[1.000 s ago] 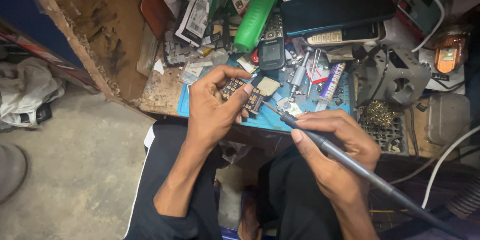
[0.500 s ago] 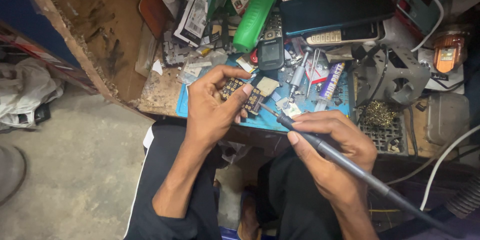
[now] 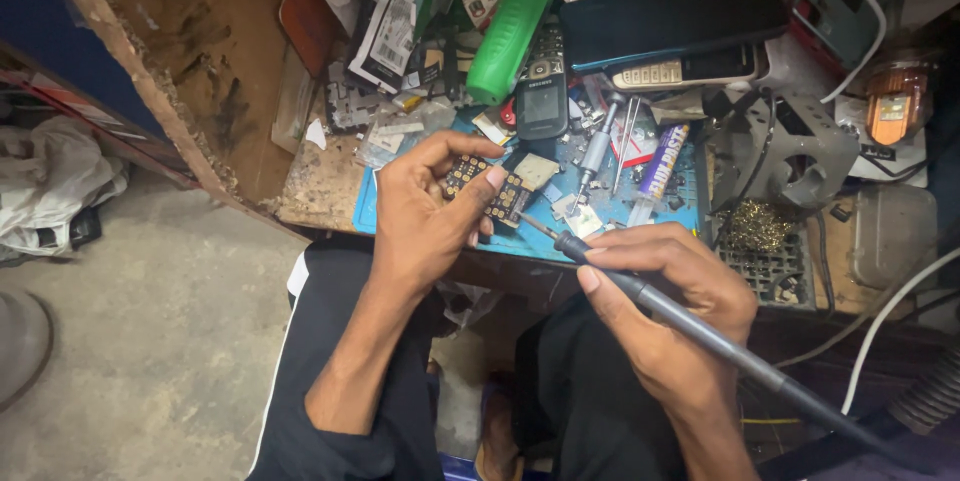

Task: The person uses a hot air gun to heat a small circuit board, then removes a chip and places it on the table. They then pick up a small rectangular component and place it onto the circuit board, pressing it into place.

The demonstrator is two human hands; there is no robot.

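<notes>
1. Left hand (image 3: 425,231): grip closed on a small circuit board (image 3: 487,189), thumb and fingertips pinching its edges. The board is held just above the blue mat (image 3: 620,231) at the near edge of the tabletop (image 3: 320,186).
2. Right hand (image 3: 665,296): grip clenched pen-fashion around a soldering iron (image 3: 640,289); its tip sits just beside the board's lower right corner.
3. Judgement: brace both wrists, keep the board level, and touch one pad only.
4. Surroundings: a dark phone (image 3: 541,106), a green cylinder (image 3: 512,26) and a brass wool tip cleaner (image 3: 755,226) lie near; the iron's cable needs slack.
</notes>
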